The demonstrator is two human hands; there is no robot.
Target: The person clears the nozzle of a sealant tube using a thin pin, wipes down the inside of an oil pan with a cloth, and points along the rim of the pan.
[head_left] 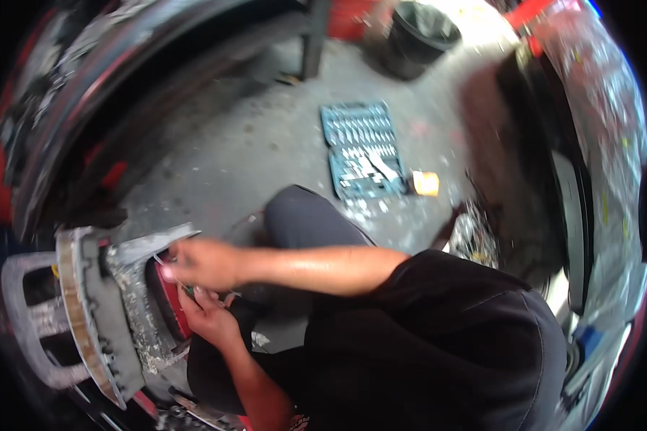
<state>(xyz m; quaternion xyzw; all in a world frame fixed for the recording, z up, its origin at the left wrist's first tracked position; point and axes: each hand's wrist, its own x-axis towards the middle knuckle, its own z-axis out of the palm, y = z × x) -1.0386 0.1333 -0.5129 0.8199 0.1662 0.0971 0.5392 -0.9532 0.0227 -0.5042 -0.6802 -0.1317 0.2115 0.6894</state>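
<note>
My right hand (207, 263) is blurred, its fingers drawn together at the upper end of a red part (170, 298). What it holds is too small and smeared to name. Just below it, my left hand (212, 321) has its fingers curled beside the same red part, around something small that is mostly hidden. The red part lies against a worn, grey metal piece (133, 291) with flaking patches. A curved panel with a notched edge (86, 309) stands to the left of both hands.
An open blue tool case (363, 151) with rows of sockets lies on the grey floor, an orange-and-white box (425, 183) beside it. A black bucket (418, 43) stands at the top. Plastic sheeting (600, 108) hangs at the right. A dark car body part (144, 79) curves across the upper left.
</note>
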